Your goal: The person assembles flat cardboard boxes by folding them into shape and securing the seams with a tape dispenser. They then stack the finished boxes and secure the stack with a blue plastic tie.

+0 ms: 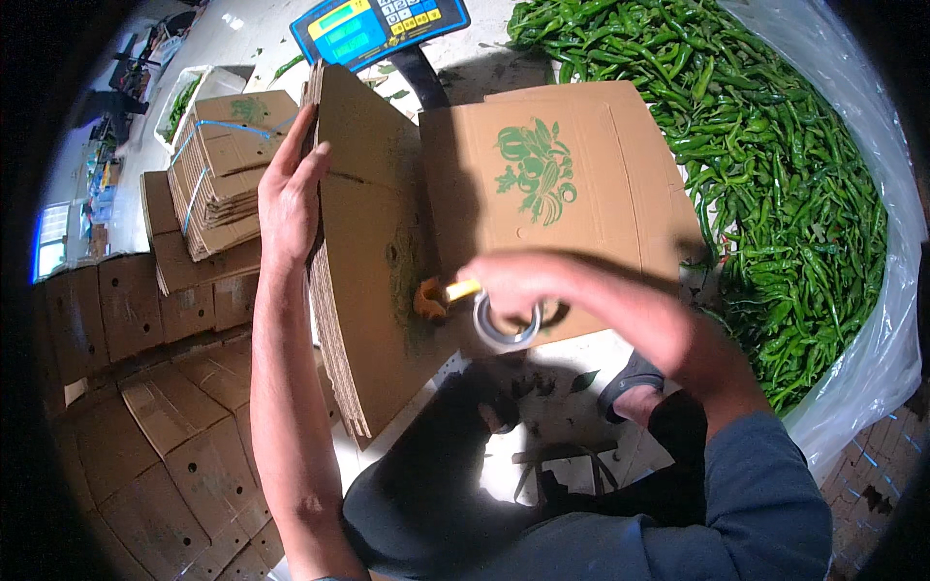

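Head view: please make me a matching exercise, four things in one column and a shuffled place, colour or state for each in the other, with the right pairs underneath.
Column one
1. Left hand
2. Right hand
3. Green peppers
4. Display unit

Column two
A. Heaped at the right, beside a clear plastic sheet
B. Blue-framed, at the top of the view
C. Against the left side of a tilted stack of flat cardboard
D. Closed on a tool with a yellow part

Right pairs: 1-C, 2-D, 3-A, 4-B
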{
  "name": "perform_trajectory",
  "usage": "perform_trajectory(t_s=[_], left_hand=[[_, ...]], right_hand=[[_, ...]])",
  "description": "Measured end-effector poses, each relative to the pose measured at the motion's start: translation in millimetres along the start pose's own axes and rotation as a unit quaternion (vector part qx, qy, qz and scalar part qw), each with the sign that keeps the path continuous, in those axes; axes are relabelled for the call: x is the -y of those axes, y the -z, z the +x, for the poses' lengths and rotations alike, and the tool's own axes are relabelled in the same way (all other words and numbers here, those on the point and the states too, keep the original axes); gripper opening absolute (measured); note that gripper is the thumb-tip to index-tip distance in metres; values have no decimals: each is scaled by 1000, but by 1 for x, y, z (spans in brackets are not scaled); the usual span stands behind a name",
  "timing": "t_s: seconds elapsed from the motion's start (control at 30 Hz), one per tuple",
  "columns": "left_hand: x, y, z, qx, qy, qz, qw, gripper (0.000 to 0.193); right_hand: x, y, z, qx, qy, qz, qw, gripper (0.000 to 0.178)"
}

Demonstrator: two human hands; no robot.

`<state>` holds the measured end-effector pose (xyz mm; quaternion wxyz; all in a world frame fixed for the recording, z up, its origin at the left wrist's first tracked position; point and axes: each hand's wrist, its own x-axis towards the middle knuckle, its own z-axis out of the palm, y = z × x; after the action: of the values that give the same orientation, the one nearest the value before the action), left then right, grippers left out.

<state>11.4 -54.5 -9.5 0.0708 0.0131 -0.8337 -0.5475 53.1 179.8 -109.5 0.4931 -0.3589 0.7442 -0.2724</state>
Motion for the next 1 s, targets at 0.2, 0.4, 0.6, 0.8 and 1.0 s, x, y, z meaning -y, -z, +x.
perform_trajectory(t_s=[0.2,0.4,0.6,0.8,1.0], left_hand=[[-2,-18,9,22,-16,-26,999,52],[0,-12,0,15,-2,-75,997,48],[-9,-16,-2,16,17,-88,996,45],[-10,-18,1,24,20,-113,993,47],[-6,-15,-1,34,29,-119,992,44]], right_hand=[[-21,39,88,167,110,-296,934,28],[7,1,24,167,99,-228,954,25],[56,36,-92,-65,265,64,960,48],[129,7,-60,-273,481,-31,833,45],[120,6,-64,-259,442,-107,852,51]])
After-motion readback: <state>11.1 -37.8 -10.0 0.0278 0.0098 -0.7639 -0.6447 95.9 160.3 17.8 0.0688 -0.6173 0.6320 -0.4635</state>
